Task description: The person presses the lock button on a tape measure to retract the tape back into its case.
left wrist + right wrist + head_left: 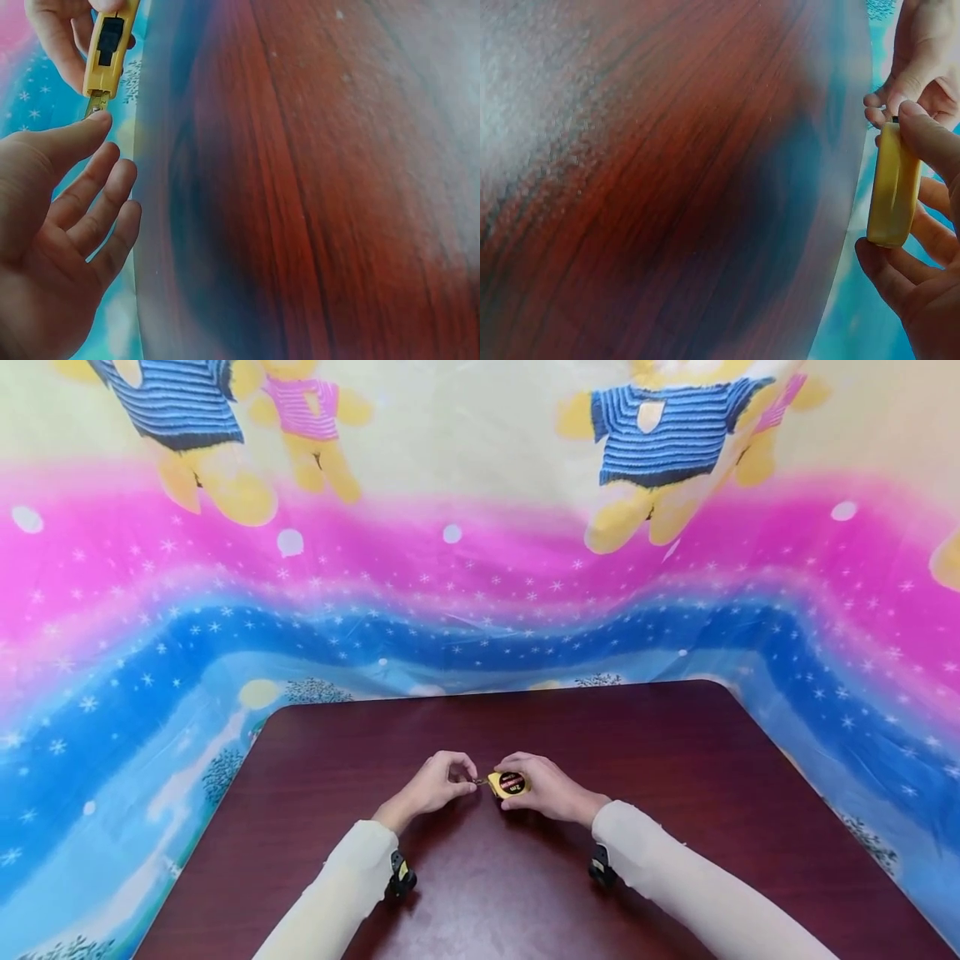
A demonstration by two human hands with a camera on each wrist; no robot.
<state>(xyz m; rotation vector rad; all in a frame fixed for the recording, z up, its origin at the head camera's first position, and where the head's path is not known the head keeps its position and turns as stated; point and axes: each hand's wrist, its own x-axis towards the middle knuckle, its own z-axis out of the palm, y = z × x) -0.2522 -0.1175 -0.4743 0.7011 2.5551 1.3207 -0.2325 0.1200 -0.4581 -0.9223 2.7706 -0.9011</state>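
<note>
A yellow tape measure [513, 783] with a black round label reading 2m is held above the table by my right hand [551, 789], thumb on one side and fingers on the other. My left hand [435, 785] pinches the short end of the blade [481, 782] that sticks out of the case. In the left wrist view, the black slide button [110, 39] shows on the yellow case, and the left thumb [79, 142] presses on the blade tip. The right wrist view shows the smooth back edge of the tape measure [894, 187] between the right thumb and fingers.
Both hands are over a dark red-brown wooden table [480, 893] with rounded far corners. Behind it and along its sides hangs a colourful curtain [450, 568] printed with bears and snowflakes. A small black camera [401, 875] is strapped at the left wrist, another black camera [602, 867] at the right.
</note>
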